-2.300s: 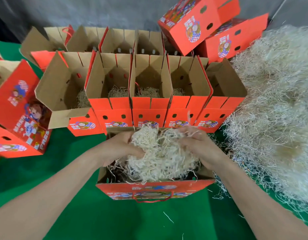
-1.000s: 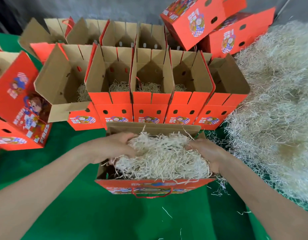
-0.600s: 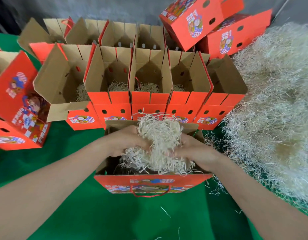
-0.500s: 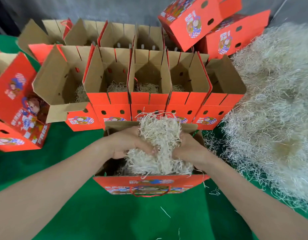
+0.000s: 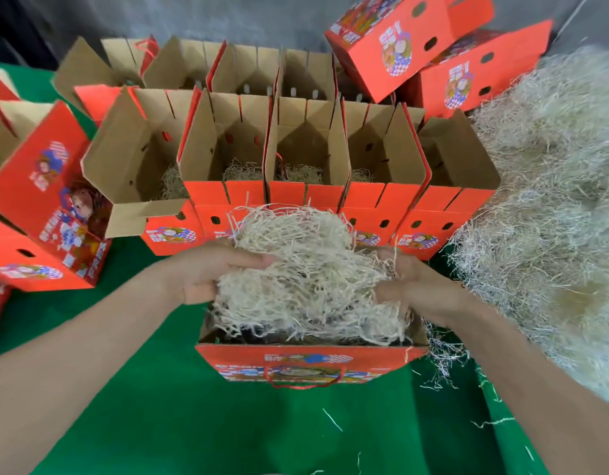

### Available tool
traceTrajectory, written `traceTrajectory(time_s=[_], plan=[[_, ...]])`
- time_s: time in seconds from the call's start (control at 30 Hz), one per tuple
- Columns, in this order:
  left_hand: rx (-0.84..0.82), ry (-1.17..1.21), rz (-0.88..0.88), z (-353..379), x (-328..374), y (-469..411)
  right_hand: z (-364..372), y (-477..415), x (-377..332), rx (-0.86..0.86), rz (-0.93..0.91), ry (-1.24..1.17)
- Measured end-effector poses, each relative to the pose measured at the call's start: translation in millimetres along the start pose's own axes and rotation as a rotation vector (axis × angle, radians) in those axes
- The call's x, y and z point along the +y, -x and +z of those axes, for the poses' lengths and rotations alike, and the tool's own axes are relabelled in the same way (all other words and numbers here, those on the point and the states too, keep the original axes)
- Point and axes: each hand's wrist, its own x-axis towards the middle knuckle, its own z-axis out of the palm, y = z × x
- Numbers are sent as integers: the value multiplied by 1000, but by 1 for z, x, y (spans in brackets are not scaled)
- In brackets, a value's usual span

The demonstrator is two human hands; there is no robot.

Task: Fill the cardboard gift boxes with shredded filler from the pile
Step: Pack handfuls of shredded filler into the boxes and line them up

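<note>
Our left hand (image 5: 207,272) and right hand (image 5: 414,286) are each clamped on one end of a wad of filler (image 5: 306,269), fingers curled into the strands. We hold it just over the open near box (image 5: 310,363), its lower strands trailing inside. We judge this box to be mid-fill: the wad is not yet pressed down, and dark gaps show beneath it. In the row of boxes (image 5: 306,195) behind, four hold a thin bed of filler at the bottom, while the rightmost box (image 5: 443,200) shows only bare cardboard as far as we can see. What the back row (image 5: 245,66) holds is hidden. The pile (image 5: 553,217) on our right is large, so plenty is left to draw from. The near box stands mouth up on the green desk (image 5: 227,423), its long axis running left to right across our view, rope handle (image 5: 305,380) on the face toward us; the wad lies along the same axis
</note>
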Motion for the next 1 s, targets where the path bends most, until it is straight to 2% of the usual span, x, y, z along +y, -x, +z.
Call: traceTrajectory(time_s=[0.13, 0.27, 0.33, 0.5, 0.57, 0.63, 0.7, 0.77, 0.9, 1.0], plan=[[-165, -109, 48, 22, -8, -4, 16, -2, -11, -105, -39, -262], [-110, -197, 71, 23, -10, -4, 17, -10, -2, 15, 26, -312], [-13, -139, 59, 9, -12, -6, 6, -8, 5, 78, 48, -220], [86, -128, 40, 5, -14, -9, -11, -5, 9, 153, 36, 115], [98, -146, 70, 6, -13, -11, -13, -5, 4, 193, -75, 399], [19, -173, 115, 12, -9, -10, -9, -7, -4, 81, -187, 571], [-74, -185, 118, 25, -4, -8, 8, -8, -15, -85, -215, 524], [-102, -139, 129, 42, -1, -9, 31, -12, -21, -149, -209, 498], [-177, 104, 52, 45, -15, -14, 56, -22, -16, 85, -277, 518], [-298, 44, 103, 36, -26, -7, 52, -24, -10, 148, -289, 422]])
